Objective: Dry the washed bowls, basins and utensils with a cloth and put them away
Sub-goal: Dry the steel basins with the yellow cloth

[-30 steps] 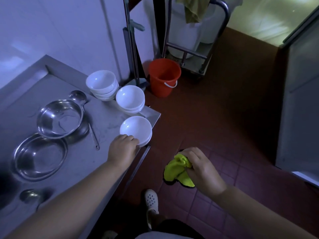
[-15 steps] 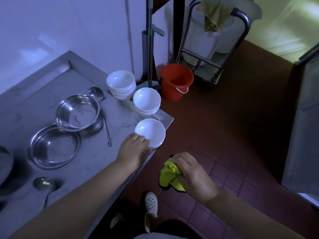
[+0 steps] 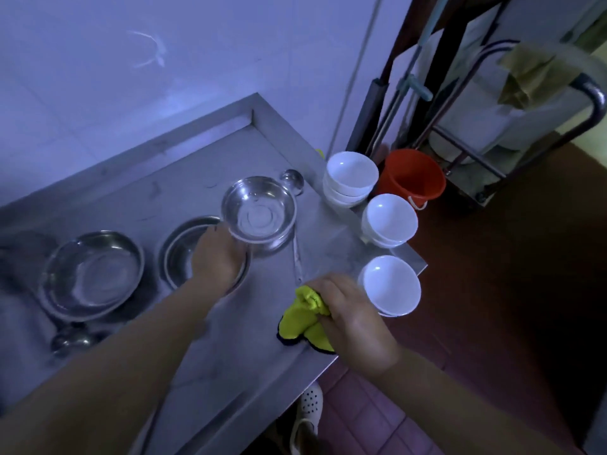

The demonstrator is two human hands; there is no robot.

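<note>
My left hand (image 3: 218, 257) grips the basin (image 3: 259, 215) by its rim to lift it; my right hand (image 3: 351, 313) clutches the cloth (image 3: 303, 318), ready to wipe.

Dim, bluish corner with a steel table against a white wall.

A steel table (image 3: 170, 192) with a raised back rim stands against a pale tiled wall (image 3: 164, 60), whose glaze catches a faint streak of light. The floor (image 3: 492, 307) is red-brown tile and darkens to the right. Just off the table's far right corner an orange bucket (image 3: 410, 182) with a white handle stands on the floor. Behind it long poles (image 3: 394, 103) lean beside a dark post (image 3: 456, 34). Further right, a tubular metal trolley (image 3: 594, 103) holds a large white tub (image 3: 476, 126), with an olive rag (image 3: 532, 73) draped over its top bar.
</note>
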